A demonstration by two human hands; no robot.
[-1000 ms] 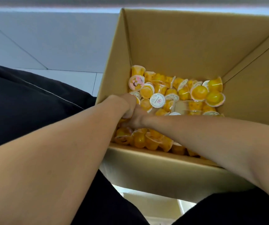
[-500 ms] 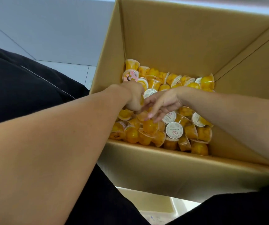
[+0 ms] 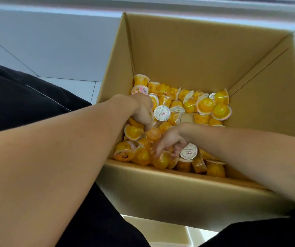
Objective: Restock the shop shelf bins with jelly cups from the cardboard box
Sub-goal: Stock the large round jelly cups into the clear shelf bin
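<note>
Head view, hidden: fingertips of both hands are buried among the cups.
Left hand (image 3: 141, 111): curled, grip contents cannot be told.
Right hand (image 3: 169, 142): fingers curled into cups.
Jelly cups (image 3: 203, 105): yellow, white-lidded, heaped in the cardboard box (image 3: 187, 56).

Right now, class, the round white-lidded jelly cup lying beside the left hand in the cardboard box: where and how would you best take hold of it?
Probably from above: the round white-lidded jelly cup lies lid-up on the heap, its rim exposed. Pinch across the rim edges; the body below is wedged among neighbours. The left hand is nearest.
</note>
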